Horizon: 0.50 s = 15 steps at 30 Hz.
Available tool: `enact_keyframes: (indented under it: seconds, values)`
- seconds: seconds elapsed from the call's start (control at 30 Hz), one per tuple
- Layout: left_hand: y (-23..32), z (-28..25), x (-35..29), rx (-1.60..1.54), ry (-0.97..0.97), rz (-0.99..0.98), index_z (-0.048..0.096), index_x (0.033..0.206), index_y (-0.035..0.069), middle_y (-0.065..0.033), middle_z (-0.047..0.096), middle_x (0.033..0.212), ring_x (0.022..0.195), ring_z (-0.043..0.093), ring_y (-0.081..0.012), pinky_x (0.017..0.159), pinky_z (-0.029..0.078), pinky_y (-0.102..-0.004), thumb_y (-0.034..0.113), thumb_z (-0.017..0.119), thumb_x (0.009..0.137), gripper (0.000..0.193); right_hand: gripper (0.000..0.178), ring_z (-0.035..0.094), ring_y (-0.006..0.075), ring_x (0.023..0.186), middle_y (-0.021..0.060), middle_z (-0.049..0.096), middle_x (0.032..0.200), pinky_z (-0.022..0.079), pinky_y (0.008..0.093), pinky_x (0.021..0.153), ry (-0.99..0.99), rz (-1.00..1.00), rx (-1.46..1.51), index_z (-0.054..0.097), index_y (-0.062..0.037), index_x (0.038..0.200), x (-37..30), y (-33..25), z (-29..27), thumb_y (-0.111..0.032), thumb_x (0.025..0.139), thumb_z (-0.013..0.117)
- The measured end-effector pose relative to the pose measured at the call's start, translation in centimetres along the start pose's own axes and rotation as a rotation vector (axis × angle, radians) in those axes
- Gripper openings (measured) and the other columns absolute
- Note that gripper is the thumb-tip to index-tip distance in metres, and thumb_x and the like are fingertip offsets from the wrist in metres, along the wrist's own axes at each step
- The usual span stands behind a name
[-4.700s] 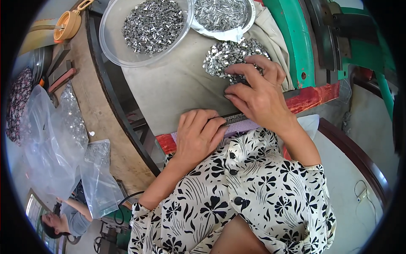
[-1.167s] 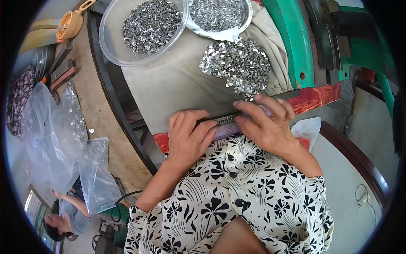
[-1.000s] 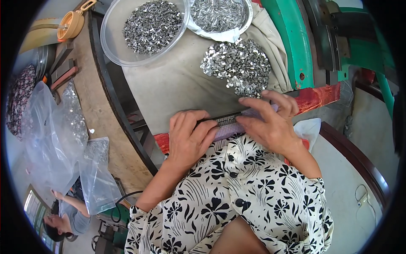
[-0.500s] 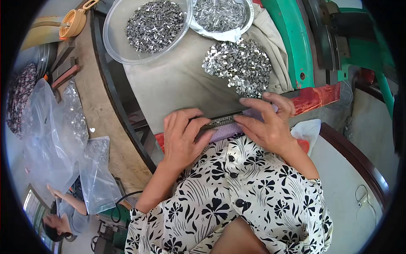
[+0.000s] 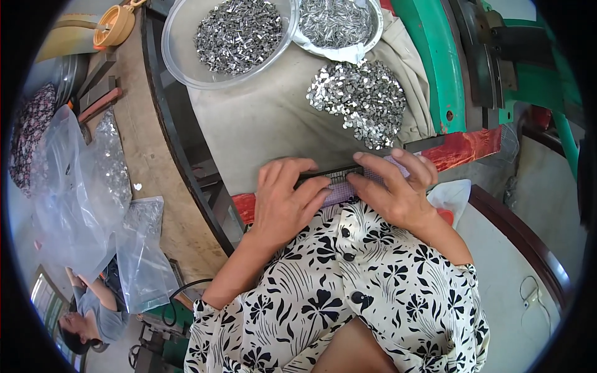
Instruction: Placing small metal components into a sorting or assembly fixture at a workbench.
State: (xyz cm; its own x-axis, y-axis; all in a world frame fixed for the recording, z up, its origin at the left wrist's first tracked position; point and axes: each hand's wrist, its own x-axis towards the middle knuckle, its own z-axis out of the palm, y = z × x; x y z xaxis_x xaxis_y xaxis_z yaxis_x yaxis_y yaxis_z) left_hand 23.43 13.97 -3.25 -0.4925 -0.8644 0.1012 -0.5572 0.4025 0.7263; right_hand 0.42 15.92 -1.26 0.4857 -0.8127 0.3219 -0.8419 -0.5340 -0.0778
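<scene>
A narrow dark strip lined with small metal pieces [image 5: 337, 176] lies across my lap at the front edge of the grey cloth, over a purple checked cloth [image 5: 339, 193]. My left hand [image 5: 281, 202] has its bent fingers and thumb around the strip's left part. At the strip's right part, the thumb and fingers of my right hand [image 5: 398, 193] press close from both sides. My fingers cover both ends of the strip. Just beyond lies a loose heap of small shiny flat metal pieces [image 5: 367, 99].
Behind the heap stand a clear round tub [image 5: 180, 68] of small metal pieces and a white bowl [image 5: 376, 31] of thin metal pins. A green machine [image 5: 435, 74] stands at right. Plastic bags [image 5: 68, 186] lie on the left wooden table [image 5: 149, 149]. A person [image 5: 102, 314] is at far left.
My left hand has moved right along the strip, nearer to my right hand, so less of the strip shows between them. The whole view has shifted slightly.
</scene>
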Motion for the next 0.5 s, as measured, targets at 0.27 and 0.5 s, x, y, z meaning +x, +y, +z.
enact_keyframes:
  seconds: [0.27,0.5]
  values:
    - [0.1,-0.2,-0.4,-0.013,0.037,-0.069,0.069,0.095,0.011,-0.0049,0.061,0.106,0.100,0.057,-0.0263,0.087,0.041,-0.0397,0.018,0.079,0.074,0.025,0.031,0.038,0.0272,0.123,-0.0054,0.066,0.114,0.028,0.0375,0.101,0.059,0.090,0.111,0.079,-0.0276,0.091,-1.6,0.7,-0.4,-0.021,0.061,0.084]
    - [-0.6,-1.9,-1.6,0.060,0.143,-0.070,0.069,0.091,0.008,-0.0062,0.064,0.100,0.091,0.059,-0.0261,0.079,0.043,-0.0376,0.010,0.082,0.067,0.027,0.016,0.043,0.0195,0.118,-0.0112,0.068,0.112,0.030,0.0345,0.097,0.118,0.053,0.147,0.077,-0.0293,0.088,-0.6,-0.2,0.4,-0.028,0.072,0.073]
